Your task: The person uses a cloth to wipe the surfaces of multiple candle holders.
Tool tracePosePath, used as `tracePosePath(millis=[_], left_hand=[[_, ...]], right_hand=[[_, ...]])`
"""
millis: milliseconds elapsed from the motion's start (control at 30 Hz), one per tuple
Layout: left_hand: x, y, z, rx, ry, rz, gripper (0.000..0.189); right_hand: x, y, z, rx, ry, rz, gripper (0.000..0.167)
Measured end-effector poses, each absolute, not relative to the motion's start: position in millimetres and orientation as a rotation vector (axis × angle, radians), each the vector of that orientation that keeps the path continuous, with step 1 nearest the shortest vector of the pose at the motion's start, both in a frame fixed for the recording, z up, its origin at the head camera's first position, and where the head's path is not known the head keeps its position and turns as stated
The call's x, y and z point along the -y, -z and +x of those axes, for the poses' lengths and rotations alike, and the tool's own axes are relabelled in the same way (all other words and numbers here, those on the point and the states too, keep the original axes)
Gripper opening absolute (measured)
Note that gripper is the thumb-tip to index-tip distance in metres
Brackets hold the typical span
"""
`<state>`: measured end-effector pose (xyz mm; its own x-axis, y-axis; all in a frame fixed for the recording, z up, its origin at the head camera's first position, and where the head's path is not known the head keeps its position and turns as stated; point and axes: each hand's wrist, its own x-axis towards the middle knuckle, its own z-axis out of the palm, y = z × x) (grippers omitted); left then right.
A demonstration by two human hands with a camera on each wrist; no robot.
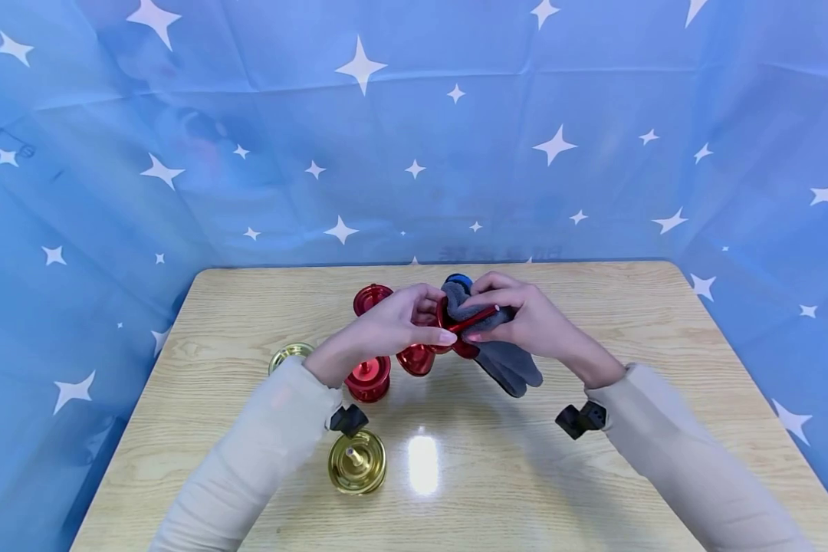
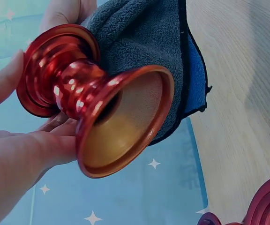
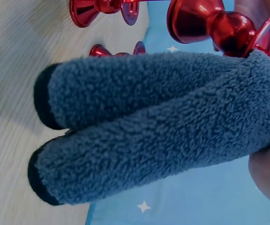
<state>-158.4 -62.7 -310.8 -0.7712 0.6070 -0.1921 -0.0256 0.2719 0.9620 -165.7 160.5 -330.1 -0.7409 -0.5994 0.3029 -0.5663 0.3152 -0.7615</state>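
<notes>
A shiny red metal candlestick [image 1: 416, 360] lies tilted between the two hands above the table. My left hand [image 1: 403, 318] holds it, thumb and fingers around its rim and side. Its hollow base [image 2: 125, 126] faces the left wrist camera, and a thin spike [image 1: 481, 315] points toward my right hand [image 1: 534, 314]. That hand grips a folded grey towel [image 3: 149, 122] with a black edging and a blue reverse side, bunched against the candlestick's cup end. Two folded ends of the towel hang down below the right fingers.
Two more red candlesticks, one nearer [image 1: 368, 379] and one farther [image 1: 372, 296], stand left of the hands. A gold candlestick [image 1: 356, 461] stands toward the front, and another gold one [image 1: 290, 355] is partly hidden by the left arm. A blue starred curtain [image 1: 414, 138] hangs behind the wooden table [image 1: 497, 491].
</notes>
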Motion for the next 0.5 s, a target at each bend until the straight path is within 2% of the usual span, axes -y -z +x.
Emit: tracePosePath(millis=[500], left_hand=[[58.0, 311.9, -155.7, -2.018, -1.520, 0.536, 0.050]], right_hand=[[-161.1, 330.9, -163.9, -2.405, 1.569, -0.992, 0.026]])
